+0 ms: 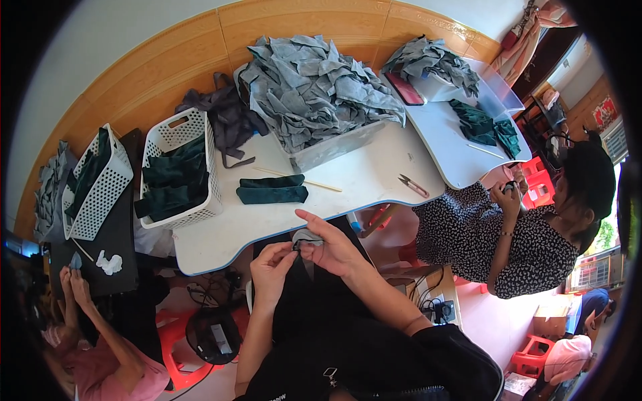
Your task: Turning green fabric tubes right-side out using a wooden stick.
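White table (374,164) by tan wall (170,70)

Below the clear tub (334,148), the right fingers (321,228) and left fingers (277,251) cover much of a grey cloth piece (306,236); the dark bit (296,246) at their tips is too small to make out. Heaped grey cloth (314,87) hides the tub's floor and far wall. Left of the tub, green cloth (177,177) covers the bottom of a white basket (159,139). Right of the tub, a co-worker (508,247) holds something too small to identify. Far lower left of the tub, a pink-clad person (127,377) is cut off.
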Available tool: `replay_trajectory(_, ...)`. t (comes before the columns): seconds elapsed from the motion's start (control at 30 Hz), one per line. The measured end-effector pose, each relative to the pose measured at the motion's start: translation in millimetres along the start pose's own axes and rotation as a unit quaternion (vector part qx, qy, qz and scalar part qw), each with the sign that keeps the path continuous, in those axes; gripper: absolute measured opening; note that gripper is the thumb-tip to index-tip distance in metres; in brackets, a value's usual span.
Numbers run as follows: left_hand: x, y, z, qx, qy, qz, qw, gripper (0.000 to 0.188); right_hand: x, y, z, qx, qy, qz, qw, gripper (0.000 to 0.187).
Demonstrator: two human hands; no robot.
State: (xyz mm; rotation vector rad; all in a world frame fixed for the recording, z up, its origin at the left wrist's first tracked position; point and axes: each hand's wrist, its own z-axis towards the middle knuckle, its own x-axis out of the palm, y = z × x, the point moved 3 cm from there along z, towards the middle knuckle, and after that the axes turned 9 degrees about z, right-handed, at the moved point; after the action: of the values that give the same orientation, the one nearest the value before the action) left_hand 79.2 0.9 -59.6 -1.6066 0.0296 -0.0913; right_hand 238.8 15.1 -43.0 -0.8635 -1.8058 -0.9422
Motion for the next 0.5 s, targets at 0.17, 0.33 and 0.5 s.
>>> replay_trajectory(0.17, -5, 23, 7, -0.088, -0.064, -0.116, 0.987, 0.013, -4, 1, -8, -0.205, -0.117, -0.266, 0.935, 0.035)
replay_trajectory(0.33, 4, 20, 9, -0.066, -0.013, -0.13, 0.989, 0.01, 0, -9, -9, -0.232, -0.101, -0.557, 0.791, 0.029)
replay_trajectory(0.5, 1, 18, 5, -0.119, -0.008, -0.089, 0.989, 0.008, -6, -3, -5, -0.173, -0.099, -0.606, 0.77, 0.023)
